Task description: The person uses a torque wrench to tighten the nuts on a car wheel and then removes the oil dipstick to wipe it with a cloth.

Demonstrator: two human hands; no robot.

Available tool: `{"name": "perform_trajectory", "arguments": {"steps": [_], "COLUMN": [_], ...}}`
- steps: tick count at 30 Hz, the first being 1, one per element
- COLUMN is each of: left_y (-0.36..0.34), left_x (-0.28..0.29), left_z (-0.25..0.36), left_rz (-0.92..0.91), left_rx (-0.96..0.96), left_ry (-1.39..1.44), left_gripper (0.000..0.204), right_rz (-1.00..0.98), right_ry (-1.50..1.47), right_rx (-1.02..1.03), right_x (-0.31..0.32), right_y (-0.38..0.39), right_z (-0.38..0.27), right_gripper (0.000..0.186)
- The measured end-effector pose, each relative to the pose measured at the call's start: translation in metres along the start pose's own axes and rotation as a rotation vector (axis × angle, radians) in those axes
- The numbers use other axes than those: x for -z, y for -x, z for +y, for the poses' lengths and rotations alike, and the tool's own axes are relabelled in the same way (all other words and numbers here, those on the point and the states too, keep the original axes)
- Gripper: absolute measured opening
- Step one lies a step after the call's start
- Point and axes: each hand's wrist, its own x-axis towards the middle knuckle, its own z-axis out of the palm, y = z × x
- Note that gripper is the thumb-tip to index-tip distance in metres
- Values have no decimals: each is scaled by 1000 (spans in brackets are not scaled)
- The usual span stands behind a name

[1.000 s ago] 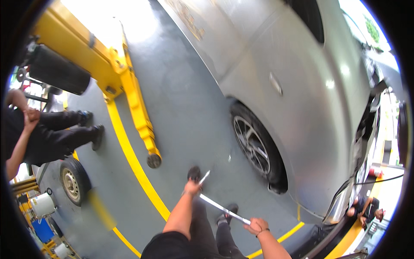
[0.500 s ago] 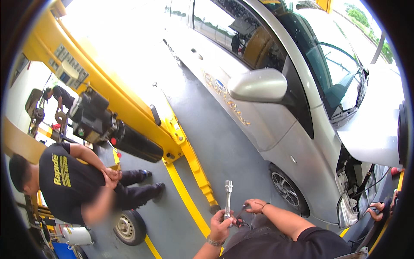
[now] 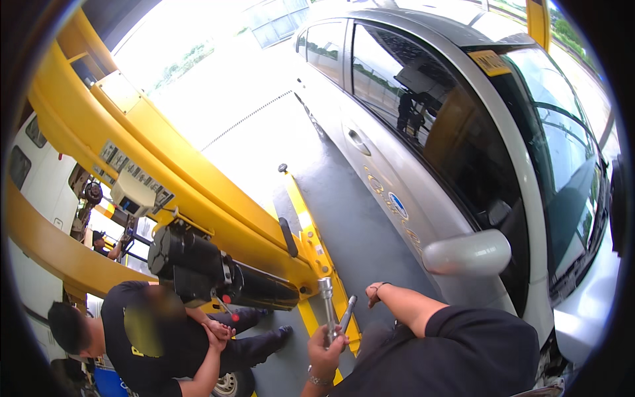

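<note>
My left hand (image 3: 324, 354) is closed around an upright silver socket tool (image 3: 328, 304) and a second grey metal bar (image 3: 347, 312), both rising from the fist near the bottom centre. My right hand (image 3: 377, 294) is a little to the right of the bar's top, with a band at the wrist and its fingers bent downward, partly hidden; I cannot tell whether they grip anything. A yellow lift arm (image 3: 317, 255) lies beyond both hands, and a silver car's side mirror (image 3: 466, 253) is to the right of them.
The silver car (image 3: 390, 185) fills the right side. A yellow lift post (image 3: 198, 192) with a black hydraulic unit (image 3: 258, 284) stands at left. A co-worker in black (image 3: 145, 344) is at lower left by a loose wheel (image 3: 228, 384); another person (image 3: 106, 246) is farther back.
My view has tilted up along the car and lift. The tools, crosswise between both hands earlier, now stand upright in my left hand, and my right hand has risen in view.
</note>
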Motion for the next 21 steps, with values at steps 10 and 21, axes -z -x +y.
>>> {"name": "perform_trajectory", "arguments": {"steps": [10, 21], "left_y": [-251, -602], "left_x": [39, 20], "left_z": [51, 104], "left_rz": [-92, -209], "left_rx": [-74, -133], "left_ry": [190, 428], "left_gripper": [33, 51], "right_rz": [205, 256], "right_ry": [-257, -754], "right_rx": [-56, -87], "right_x": [317, 485], "right_y": [-114, -207], "right_z": [45, 227], "right_gripper": [49, 54]}}
